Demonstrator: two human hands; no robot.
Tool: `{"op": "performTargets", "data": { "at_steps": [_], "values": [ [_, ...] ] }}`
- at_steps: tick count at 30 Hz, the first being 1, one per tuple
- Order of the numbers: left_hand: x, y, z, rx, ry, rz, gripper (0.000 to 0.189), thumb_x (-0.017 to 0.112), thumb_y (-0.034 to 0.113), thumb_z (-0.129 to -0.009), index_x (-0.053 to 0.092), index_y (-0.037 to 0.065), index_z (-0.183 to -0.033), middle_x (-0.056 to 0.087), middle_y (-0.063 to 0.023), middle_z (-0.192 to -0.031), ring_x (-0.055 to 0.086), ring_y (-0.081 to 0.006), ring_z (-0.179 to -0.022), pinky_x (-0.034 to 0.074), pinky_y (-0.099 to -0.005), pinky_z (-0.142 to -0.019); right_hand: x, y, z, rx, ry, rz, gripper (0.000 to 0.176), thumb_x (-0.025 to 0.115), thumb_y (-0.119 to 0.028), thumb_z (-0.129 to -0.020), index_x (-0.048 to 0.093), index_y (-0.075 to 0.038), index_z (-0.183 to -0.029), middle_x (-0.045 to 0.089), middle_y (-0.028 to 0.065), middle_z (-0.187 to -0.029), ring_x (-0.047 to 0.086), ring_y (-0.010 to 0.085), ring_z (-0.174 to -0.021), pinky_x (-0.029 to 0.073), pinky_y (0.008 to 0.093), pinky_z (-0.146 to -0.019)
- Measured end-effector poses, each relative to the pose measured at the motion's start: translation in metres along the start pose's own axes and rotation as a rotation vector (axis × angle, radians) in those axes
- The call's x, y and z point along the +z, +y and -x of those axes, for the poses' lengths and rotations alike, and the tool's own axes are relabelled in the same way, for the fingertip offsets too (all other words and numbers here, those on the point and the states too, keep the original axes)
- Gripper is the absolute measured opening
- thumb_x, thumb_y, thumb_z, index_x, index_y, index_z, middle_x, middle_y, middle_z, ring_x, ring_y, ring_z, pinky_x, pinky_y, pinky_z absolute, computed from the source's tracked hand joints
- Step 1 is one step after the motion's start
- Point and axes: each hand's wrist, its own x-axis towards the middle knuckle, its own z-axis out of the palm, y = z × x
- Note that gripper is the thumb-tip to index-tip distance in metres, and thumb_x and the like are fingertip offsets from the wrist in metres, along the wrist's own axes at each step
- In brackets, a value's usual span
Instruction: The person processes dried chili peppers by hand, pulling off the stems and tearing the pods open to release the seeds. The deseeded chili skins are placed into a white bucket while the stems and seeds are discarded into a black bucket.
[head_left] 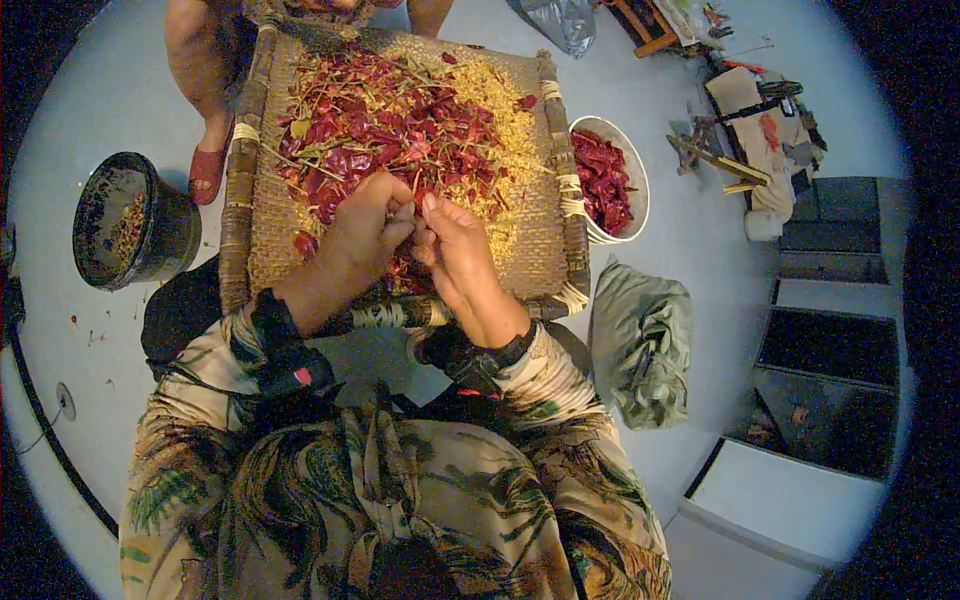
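Note:
My left hand (365, 228) and my right hand (458, 248) meet over the near half of a woven tray (525, 225) with a wooden rim. Between the fingertips of my right hand shows a piece of dried red chili (420, 203). The left fingers are pinched closed against it; what lies inside them is hidden. Under and beyond both hands spreads a heap of dried red chilies (375, 130) with stems, mixed with loose yellow seeds (490, 90).
Right of the tray stands a white bucket (640, 190) of red chili pieces, with a greenish sack (640, 345) nearer me. At left is a black bucket (165, 235) holding scraps. Another person's leg and slippered foot (208, 165) are beyond the tray. Shelves (830, 340) stand far right.

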Motion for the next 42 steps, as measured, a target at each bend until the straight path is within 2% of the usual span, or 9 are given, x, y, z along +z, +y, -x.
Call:
{"op": "performTargets", "data": {
  "at_steps": [5, 11, 16, 23, 28, 32, 35, 38, 42],
  "values": [
    [0.004, -0.006, -0.004, -0.18, -0.02, 0.59, 0.007, 0.053, 0.005, -0.083, 0.048, 0.003, -0.087, 0.052, -0.0015, -0.07, 0.048, -0.0094, -0.059, 0.041, -0.0262, -0.052, -0.003, -0.005, 0.0, 0.063, -0.065, -0.087, 0.017, 0.052, -0.023, -0.091, 0.053, -0.012, -0.078, 0.047, -0.0058, -0.063, 0.041, 0.0047, -0.052, 0.032, 0.0194, -0.044],
    [-0.009, 0.002, -0.009, -0.56, -0.187, 0.976, 0.006, 0.051, 0.013, -0.085, 0.05, 0.007, -0.087, 0.043, 0.0041, -0.062, 0.034, -0.0034, -0.047, 0.026, -0.019, -0.042, -0.003, -0.008, 0.0, 0.081, -0.154, -0.206, 0.014, 0.052, -0.023, -0.091, 0.054, -0.011, -0.084, 0.051, -0.0051, -0.068, 0.047, 0.0055, -0.058, 0.036, 0.0199, -0.048],
    [-0.013, 0.006, -0.01, -0.615, -0.218, 1.123, 0.005, 0.05, 0.013, -0.086, 0.05, 0.007, -0.085, 0.038, 0.0052, -0.058, 0.031, -0.0035, -0.045, 0.025, -0.0191, -0.042, 0.007, -0.015, 0.006, 0.081, -0.168, -0.25, 0.013, 0.053, -0.023, -0.09, 0.054, -0.011, -0.084, 0.051, -0.0049, -0.068, 0.047, 0.0062, -0.058, 0.038, 0.0202, -0.05],
    [-0.01, 0.007, -0.007, -0.563, -0.256, 1.128, 0.009, 0.048, 0.016, -0.088, 0.05, 0.009, -0.082, 0.036, 0.0056, -0.057, 0.029, -0.0038, -0.045, 0.024, -0.0192, -0.042, -0.003, -0.015, 0.0, -0.236, -0.117, 0.19, 0.017, 0.05, -0.022, -0.092, 0.052, -0.008, -0.082, 0.048, -0.0029, -0.066, 0.043, 0.0064, -0.057, 0.038, 0.0215, -0.052],
    [-0.014, 0.021, -0.003, -0.724, -0.224, 1.189, 0.012, 0.048, 0.019, -0.088, 0.05, 0.01, -0.08, 0.033, 0.006, -0.057, 0.028, -0.0045, -0.046, 0.025, -0.02, -0.042, -0.002, -0.018, 0.0, -0.545, -0.058, 0.608, 0.019, 0.051, -0.015, -0.09, 0.049, -0.006, -0.073, 0.05, 0.0002, -0.063, 0.046, 0.0092, -0.058, 0.039, 0.024, -0.054],
    [-0.011, 0.009, 0.0, -0.695, -0.242, 1.28, 0.01, 0.049, 0.019, -0.088, 0.051, 0.011, -0.082, 0.037, 0.005, -0.058, 0.03, -0.0043, -0.046, 0.025, -0.0197, -0.042, 0.001, -0.025, 0.003, -0.613, -0.065, 0.72, 0.017, 0.051, -0.014, -0.089, 0.05, -0.005, -0.075, 0.051, 0.0012, -0.065, 0.047, 0.0095, -0.058, 0.039, 0.0242, -0.054],
    [-0.017, 0.022, -0.001, -0.517, -0.076, 0.743, 0.005, 0.051, 0.013, -0.087, 0.052, 0.009, -0.084, 0.043, 0.0034, -0.062, 0.037, -0.0077, -0.049, 0.031, -0.0221, -0.044, -0.002, -0.029, -0.006, -0.479, -0.14, 0.65, 0.018, 0.052, -0.017, -0.089, 0.052, -0.005, -0.077, 0.053, 0.0018, -0.067, 0.05, 0.009, -0.059, 0.041, 0.0235, -0.052],
    [-0.013, 0.016, -0.002, -0.104, 0.069, 0.277, 0.006, 0.055, 0.005, -0.083, 0.051, 0.005, -0.087, 0.048, -0.0008, -0.07, 0.044, -0.0127, -0.056, 0.039, -0.0264, -0.05, -0.004, -0.028, -0.008, -0.254, -0.142, 0.528, 0.021, 0.052, -0.023, -0.09, 0.054, -0.004, -0.082, 0.056, 0.0027, -0.071, 0.054, 0.0091, -0.062, 0.043, 0.023, -0.053],
    [-0.017, 0.016, -0.003, 0.064, 0.005, 0.016, 0.012, 0.056, 0.0, -0.08, 0.049, 0.004, -0.088, 0.048, -0.0054, -0.075, 0.051, -0.0173, -0.064, 0.042, -0.0315, -0.058, -0.006, -0.039, -0.004, -0.117, -0.141, 0.627, 0.025, 0.052, -0.027, -0.091, 0.057, -0.003, -0.088, 0.058, 0.0037, -0.073, 0.056, 0.0105, -0.062, 0.045, 0.023, -0.054]
  ]
}}
